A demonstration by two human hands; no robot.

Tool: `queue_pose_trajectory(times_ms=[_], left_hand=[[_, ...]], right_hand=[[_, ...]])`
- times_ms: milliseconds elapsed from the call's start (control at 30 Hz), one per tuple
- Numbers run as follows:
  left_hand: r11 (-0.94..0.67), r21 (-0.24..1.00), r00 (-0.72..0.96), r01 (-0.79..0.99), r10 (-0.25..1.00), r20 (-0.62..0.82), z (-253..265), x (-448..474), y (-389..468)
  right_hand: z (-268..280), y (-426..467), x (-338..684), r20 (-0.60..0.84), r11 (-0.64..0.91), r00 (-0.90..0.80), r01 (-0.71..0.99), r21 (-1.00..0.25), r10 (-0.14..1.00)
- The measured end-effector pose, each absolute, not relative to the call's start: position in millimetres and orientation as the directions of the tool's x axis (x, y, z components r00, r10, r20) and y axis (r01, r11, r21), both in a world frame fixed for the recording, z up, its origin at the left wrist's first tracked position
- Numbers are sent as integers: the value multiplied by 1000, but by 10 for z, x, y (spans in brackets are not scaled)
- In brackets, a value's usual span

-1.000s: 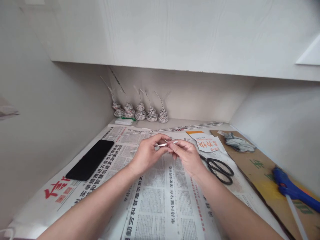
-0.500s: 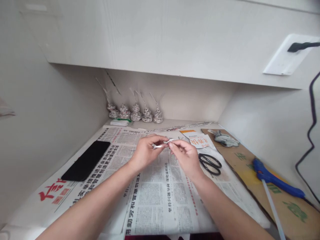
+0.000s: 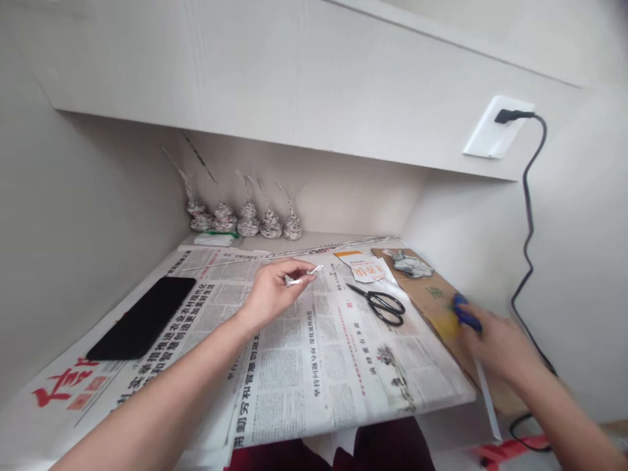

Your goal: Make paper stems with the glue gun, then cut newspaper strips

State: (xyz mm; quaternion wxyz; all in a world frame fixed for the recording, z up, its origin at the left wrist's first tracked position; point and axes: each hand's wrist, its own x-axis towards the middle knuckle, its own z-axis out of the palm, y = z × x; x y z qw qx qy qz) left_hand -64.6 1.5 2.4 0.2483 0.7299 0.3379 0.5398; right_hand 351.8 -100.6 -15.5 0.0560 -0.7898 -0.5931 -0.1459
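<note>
Bare left hand (image 3: 275, 288) and right hand (image 3: 496, 340), uncovered forearms (image 3: 179, 389), dark maroon cloth (image 3: 392, 446) over the legs

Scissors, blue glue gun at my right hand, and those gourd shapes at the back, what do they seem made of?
Scissors: probably metal, with glossy black handles that catch highlights; a plastic coating is possible.
Glue gun: likely smooth hard plastic, judging by its even blue colour, though it's blurred.
Gourd shapes: seemingly matte rolled paper, perhaps newspaper, from the pale, dark-flecked strands.
</note>
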Motion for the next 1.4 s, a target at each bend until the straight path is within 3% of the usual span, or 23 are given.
queue_pose_trajectory(times_ms=[67,133,300,467,567,600,667,733,800,867,1067,1400], left_hand=[[-653,723,200,225,757,622,21,-639,8],[-659,713,205,239,752,627,12,-636,1],[-659,702,236,269,752,616,-6,-639,-27],[-655,703,261,277,755,601,12,-631,-55],[-643,722,274,254,764,584,42,-609,-89],[-640,731,281,238,766,579,55,-599,-109],[-634,747,305,200,765,567,79,-574,-163],[-626,763,346,162,760,550,94,-546,-229],[-600,792,392,112,759,519,96,-516,-292],[-552,832,433,48,762,481,84,-489,-340],[-434,898,505,-73,760,408,52,-459,-389],[-403,912,518,-77,765,382,76,-469,-407]], right_hand=[[-211,-1108,3813,199,-382,347,907,177,917],[-241,-1174,3900,196,-426,391,885,187,899],[-233,-1113,3804,207,-517,494,854,68,844],[-102,-1151,3711,235,-449,453,890,-73,860],[24,-1333,3416,201,-310,387,891,-330,900],[65,-1407,3267,146,-248,372,816,-522,917],[136,-1555,2931,8,-132,242,554,-822,970],[187,-1679,2602,-68,-110,159,276,-955,985],[218,-1759,2335,-91,-102,105,104,-989,990],[237,-1792,2152,-91,-94,55,55,-994,994],[291,-1768,1948,-80,-77,-7,196,-978,997],[282,-1758,1916,-29,-8,-68,291,-957,997]])
